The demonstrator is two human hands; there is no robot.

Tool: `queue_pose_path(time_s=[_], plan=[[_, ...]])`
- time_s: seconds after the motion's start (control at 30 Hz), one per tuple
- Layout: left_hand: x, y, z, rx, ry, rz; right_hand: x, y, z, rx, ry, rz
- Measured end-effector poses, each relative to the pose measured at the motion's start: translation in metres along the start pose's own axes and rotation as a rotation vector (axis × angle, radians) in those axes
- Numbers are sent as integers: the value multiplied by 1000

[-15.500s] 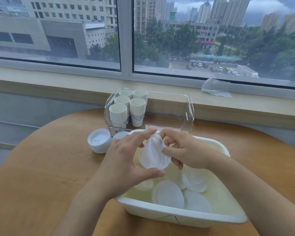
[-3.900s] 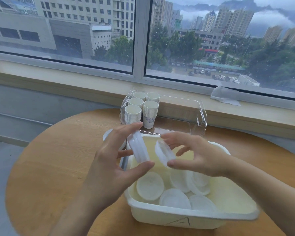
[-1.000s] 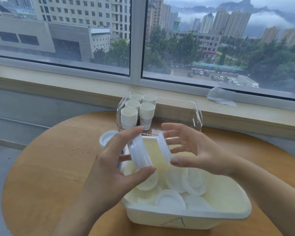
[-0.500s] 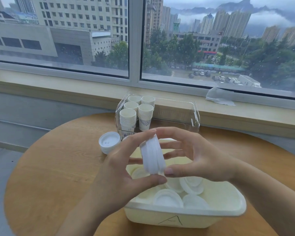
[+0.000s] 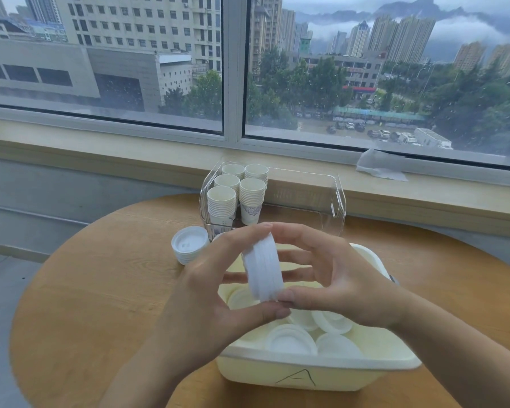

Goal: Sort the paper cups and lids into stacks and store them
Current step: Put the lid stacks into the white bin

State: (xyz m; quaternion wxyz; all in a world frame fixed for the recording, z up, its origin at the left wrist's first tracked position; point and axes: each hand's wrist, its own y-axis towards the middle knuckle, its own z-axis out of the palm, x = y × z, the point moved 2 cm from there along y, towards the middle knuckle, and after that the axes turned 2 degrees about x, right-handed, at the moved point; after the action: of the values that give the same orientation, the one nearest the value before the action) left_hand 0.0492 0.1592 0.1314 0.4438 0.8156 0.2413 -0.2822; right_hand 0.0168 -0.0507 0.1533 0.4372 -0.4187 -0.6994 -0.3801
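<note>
Lids now merged into one stack (image 5: 262,267), seemingly pinched between both hands' fingers (image 5: 295,297).

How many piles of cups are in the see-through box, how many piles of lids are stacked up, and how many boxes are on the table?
Cup stacks in the clear box: 5
Lid stacks (one on the table, one held in both hands): 2
Boxes (clear box, cream tub): 2
Total: 9

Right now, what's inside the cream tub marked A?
The cream tub holds loose white lids scattered on its floor. The left hand, the right hand and the held lid stack cover its far part.
</note>
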Motion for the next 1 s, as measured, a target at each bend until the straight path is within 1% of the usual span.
queue_pose_path(time_s=[0.13,0.33,0.47,0.53,0.6,0.63,0.7,0.77,0.87,1.0], plan=[[0,1,-2,16,-15,21,-1,2,0,23,-6,3],[8,2,-6,-26,9,27,-3,16,4,36,-23,23],[17,0,-11,-71,60,2,-10,24,4,87,-103,92],[24,-3,-17,-111,79,-32,-14,27,0,94,-206,127],[31,-6,-21,-156,70,-70,-20,34,-3,117,-420,155],[34,-7,-23,-176,58,-88,-24,38,-5,158,-557,177],[39,-8,-23,-190,44,-107,-35,49,-3,298,-815,234],[41,-9,-23,-178,39,-110,-49,59,4,439,-998,271],[41,-10,-21,-159,38,-105,-67,68,19,545,-1119,304],[42,-11,-18,-163,24,-89,-85,70,29,562,-1127,313]])
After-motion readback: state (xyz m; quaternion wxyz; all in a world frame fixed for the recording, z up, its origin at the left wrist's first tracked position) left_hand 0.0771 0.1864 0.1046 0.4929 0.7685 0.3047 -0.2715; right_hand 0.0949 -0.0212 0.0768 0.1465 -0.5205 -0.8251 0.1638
